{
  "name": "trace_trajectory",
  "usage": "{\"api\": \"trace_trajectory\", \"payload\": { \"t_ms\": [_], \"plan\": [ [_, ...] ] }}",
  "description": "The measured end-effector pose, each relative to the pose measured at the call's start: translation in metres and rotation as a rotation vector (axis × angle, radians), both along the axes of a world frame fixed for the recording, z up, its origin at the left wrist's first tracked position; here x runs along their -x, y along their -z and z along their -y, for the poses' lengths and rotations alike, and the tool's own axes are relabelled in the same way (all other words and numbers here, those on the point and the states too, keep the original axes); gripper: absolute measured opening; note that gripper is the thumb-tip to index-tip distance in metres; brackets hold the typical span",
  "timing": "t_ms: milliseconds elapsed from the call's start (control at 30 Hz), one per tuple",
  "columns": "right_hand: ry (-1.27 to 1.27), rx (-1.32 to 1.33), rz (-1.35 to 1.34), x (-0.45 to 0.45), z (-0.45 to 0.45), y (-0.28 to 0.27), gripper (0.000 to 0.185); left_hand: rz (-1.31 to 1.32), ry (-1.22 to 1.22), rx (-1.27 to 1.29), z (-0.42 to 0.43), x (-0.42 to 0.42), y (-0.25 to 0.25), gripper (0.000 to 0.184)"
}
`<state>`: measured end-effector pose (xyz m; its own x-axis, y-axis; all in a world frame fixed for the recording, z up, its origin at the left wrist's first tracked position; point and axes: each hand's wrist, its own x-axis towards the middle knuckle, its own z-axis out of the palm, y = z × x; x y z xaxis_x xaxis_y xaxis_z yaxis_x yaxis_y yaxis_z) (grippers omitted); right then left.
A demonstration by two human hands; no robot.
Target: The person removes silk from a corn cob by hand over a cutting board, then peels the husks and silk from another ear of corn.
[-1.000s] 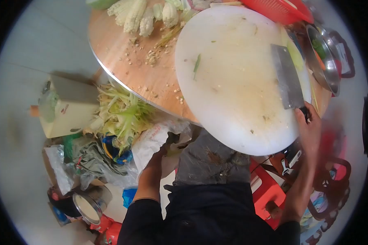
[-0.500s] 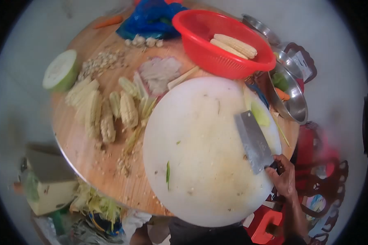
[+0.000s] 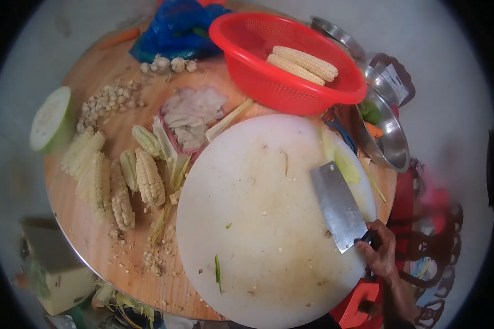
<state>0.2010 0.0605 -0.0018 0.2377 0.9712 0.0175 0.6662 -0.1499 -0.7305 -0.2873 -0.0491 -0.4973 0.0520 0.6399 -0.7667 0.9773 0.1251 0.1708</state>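
My right hand [image 3: 380, 249] is closed round the dark handle of a cleaver [image 3: 339, 207]. The broad blade lies over the right side of a round white cutting board [image 3: 247, 219], its tip pointing away from me. Just beyond the blade, a pale green husk leaf [image 3: 346, 164] rests at the board's right edge. A thin green strip [image 3: 218, 273] and small scraps are scattered on the board. My left hand does not show. Left of the board lie several corn cobs [image 3: 149, 178] on the wooden table.
A red plastic basket [image 3: 291, 93] behind the board holds two corn cobs [image 3: 304, 61]. Metal bowls [image 3: 395, 145] stand at right. A cut gourd [image 3: 52, 119], loose garlic cloves [image 3: 108, 103], a crumpled pale cloth-like thing [image 3: 195, 112], a blue bag [image 3: 175, 30] and a carrot [image 3: 119, 38] are on the table.
The view has shifted, so the table and its things sit further left and mostly lower. My right hand keeps its hold on the cleaver, which stays at the board's right side.
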Motion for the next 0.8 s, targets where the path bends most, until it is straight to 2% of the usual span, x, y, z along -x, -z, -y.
{"api": "trace_trajectory", "payload": {
  "t_ms": [233, 433, 500, 633, 800],
  "plan": [
    [0.027, 0.072, 0.064, -0.002, 0.001, -0.002, 0.032, 0.027, 0.0, -0.007, -0.001, -0.002, 0.015, 0.039],
    [0.061, 0.07, 0.051, -0.005, 0.003, 0.002, 0.031, 0.016, 0.009, 0.014, -0.004, -0.002, 0.008, 0.04],
    [0.015, 0.037, 0.137, -0.004, 0.002, 0.001, 0.029, 0.018, 0.012, 0.014, -0.004, -0.002, 0.008, 0.04],
    [0.027, -0.004, 0.102, -0.003, 0.002, 0.002, 0.029, 0.017, 0.025, 0.011, -0.008, -0.004, 0.009, 0.041],
    [0.048, 0.121, 0.038, -0.004, 0.002, -0.004, 0.029, 0.015, 0.024, 0.016, -0.01, -0.004, 0.011, 0.042]
  ]
}}
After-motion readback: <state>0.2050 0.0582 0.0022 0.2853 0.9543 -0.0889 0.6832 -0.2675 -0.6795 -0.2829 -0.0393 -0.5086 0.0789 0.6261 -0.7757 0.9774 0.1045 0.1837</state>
